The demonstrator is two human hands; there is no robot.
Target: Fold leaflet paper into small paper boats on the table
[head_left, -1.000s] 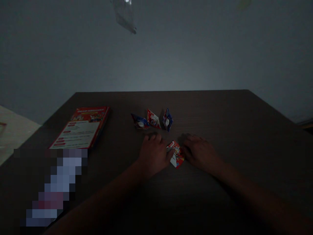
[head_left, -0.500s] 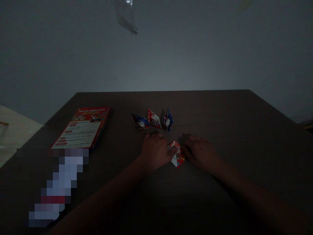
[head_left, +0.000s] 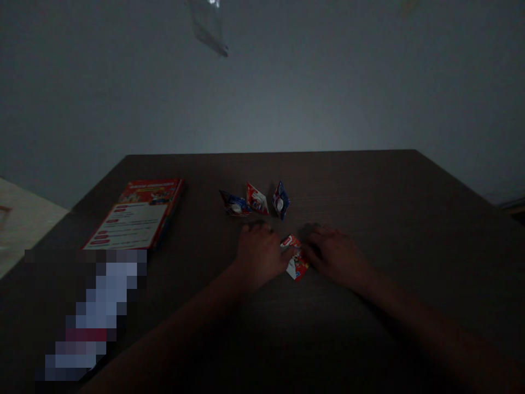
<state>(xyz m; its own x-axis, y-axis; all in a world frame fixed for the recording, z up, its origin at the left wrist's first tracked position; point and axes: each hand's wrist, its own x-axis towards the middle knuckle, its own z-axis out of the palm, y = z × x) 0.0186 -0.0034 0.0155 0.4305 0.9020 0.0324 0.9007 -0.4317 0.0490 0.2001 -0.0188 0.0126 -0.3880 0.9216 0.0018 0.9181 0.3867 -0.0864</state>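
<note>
The scene is dim. A small red and white folded paper piece (head_left: 296, 261) lies on the dark wooden table (head_left: 410, 219) between my two hands. My left hand (head_left: 259, 255) rests palm down, its thumb pressing the paper's left edge. On the other side my right hand (head_left: 334, 255) also lies palm down, fingertips pinching the paper's right edge. Three folded paper shapes stand in a row just beyond my hands: a blue one (head_left: 233, 203), a red and white one (head_left: 256, 199) and another blue one (head_left: 281, 201).
A red printed box or booklet (head_left: 137, 212) lies at the table's left. A blurred-out object (head_left: 92, 312) sits at the near left. A pale surface (head_left: 20, 219) adjoins the table on the left. A grey wall stands behind.
The folded paper has shifted slightly under my fingers. Both hands stay in nearly the same place on either side of it.
</note>
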